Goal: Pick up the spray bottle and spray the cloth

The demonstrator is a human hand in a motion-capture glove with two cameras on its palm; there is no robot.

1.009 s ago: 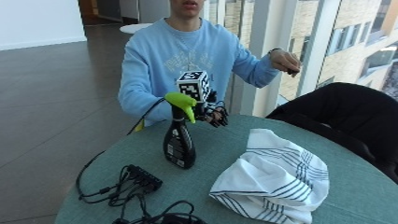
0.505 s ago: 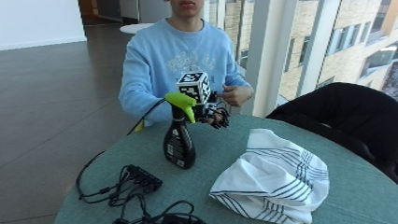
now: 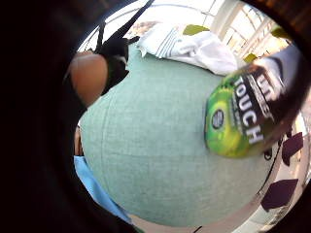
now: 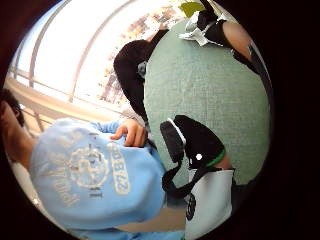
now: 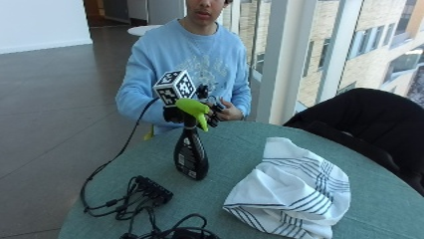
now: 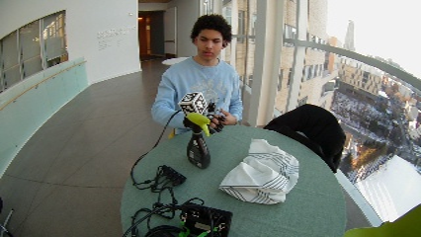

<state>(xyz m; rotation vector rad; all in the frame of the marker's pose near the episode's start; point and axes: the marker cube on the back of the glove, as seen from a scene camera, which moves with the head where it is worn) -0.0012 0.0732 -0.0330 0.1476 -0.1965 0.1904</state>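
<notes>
the step in hand was the reach: the gloved right hand (image 5: 199,110) hung just behind the green trigger head of the bottle (image 5: 191,154), near the tabletop's (image 5: 252,149) edge on the person's side. the bottle stood upright on the tabletop, not lifted. in the little-finger palm view its label (image 3: 243,121) sat close to the palm, beside open green surface, so the hand looked near the bottle but not round it. whether the fingers were straight or curled could not be told; the trigger and the bare hand (image 5: 228,112) crowded that spot.

the cloth (image 5: 291,191) lay crumpled on the tabletop, well apart from the bottle, toward the edge by the dark chair (image 5: 358,119).

the next move, as i judge it, called for closing round the bottle's neck under the trigger, lifting straight up, then turning the nozzle toward the cloth before squeezing.

room was fair. bare tabletop lay between bottle and cloth, so a swing that way looked unhindered. cables (image 5: 132,196) lay near the bottle's base, toward the edge opposite the person, and could snag a low sideways drag; a clean lift should avoid them. the bottle stood well in from any edge, so a nudge should not send it off, though a tall narrow bottle could tip.
</notes>
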